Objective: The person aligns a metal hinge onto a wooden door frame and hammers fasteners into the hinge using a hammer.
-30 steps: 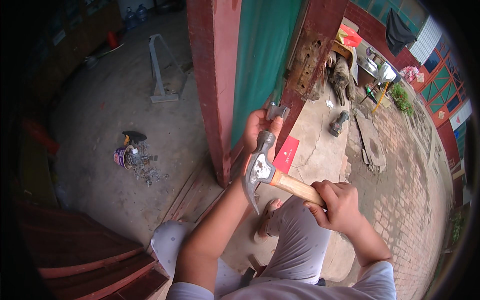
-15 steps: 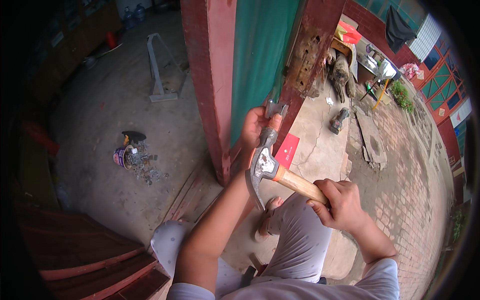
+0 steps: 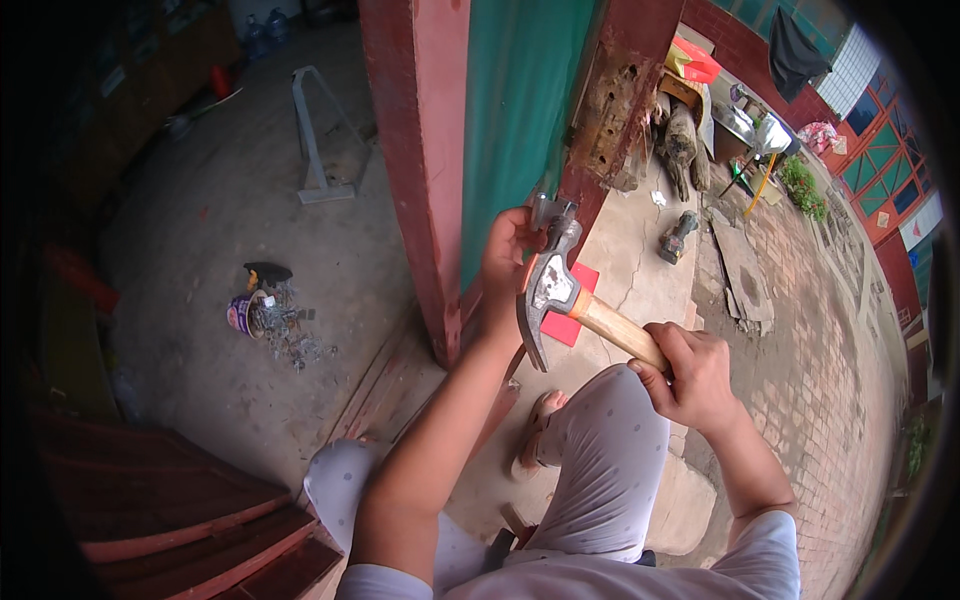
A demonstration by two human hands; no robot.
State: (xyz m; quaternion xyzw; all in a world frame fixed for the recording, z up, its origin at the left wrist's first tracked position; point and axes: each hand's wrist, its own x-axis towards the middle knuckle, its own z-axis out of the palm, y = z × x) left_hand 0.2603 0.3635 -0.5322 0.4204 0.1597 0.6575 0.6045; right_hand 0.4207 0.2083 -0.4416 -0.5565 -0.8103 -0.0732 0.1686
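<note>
My right hand (image 3: 692, 378) is wrapped round the wooden handle of a claw hammer (image 3: 553, 284). The hammer's claw points down toward me, and its striking end is up against or just in front of a small grey metal bracket (image 3: 546, 208); whether they touch I cannot tell. My left hand (image 3: 507, 246) pinches that bracket at the edge of the dark red door frame (image 3: 583, 185), its fingertips partly hidden by the hammer head. Above the bracket, the frame's wood is bare and worn, with several holes.
Left of the frame are a green curtain (image 3: 508, 110) and a red post (image 3: 420, 190). Indoors, a tipped tub (image 3: 241, 314) spills metal hardware. A red card (image 3: 572, 318) lies below the hammer. Outside are a cordless power tool (image 3: 679, 237), logs (image 3: 681, 150) and flat boards (image 3: 742, 275).
The hammer and my right hand have moved right and slightly, with the striking end now nearer the frame's edge. My left hand stays at the bracket.
</note>
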